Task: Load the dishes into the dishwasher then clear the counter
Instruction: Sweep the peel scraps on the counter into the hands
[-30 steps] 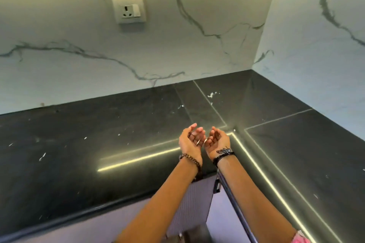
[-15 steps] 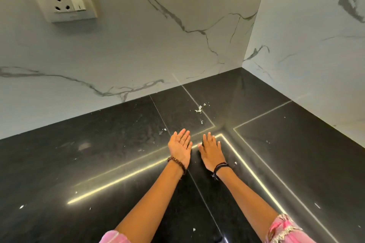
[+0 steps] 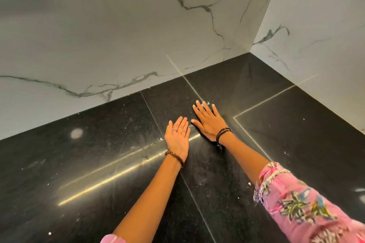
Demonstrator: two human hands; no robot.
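Now our hands reach deeper into the counter corner.
Since a moment ago, the right hand (image 3: 209,122) lies flat, fingertips at the white crumbs (image 3: 207,103); the left hand (image 3: 177,137) waits palm-up, holding nothing. On the counter (image 3: 98,154) no dishes show, so we judge sweeping begins.

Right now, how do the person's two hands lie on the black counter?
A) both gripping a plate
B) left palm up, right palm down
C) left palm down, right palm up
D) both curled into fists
B: the left hand shows its open palm and a ring, while the right hand lies flat, its back upward, on the counter.
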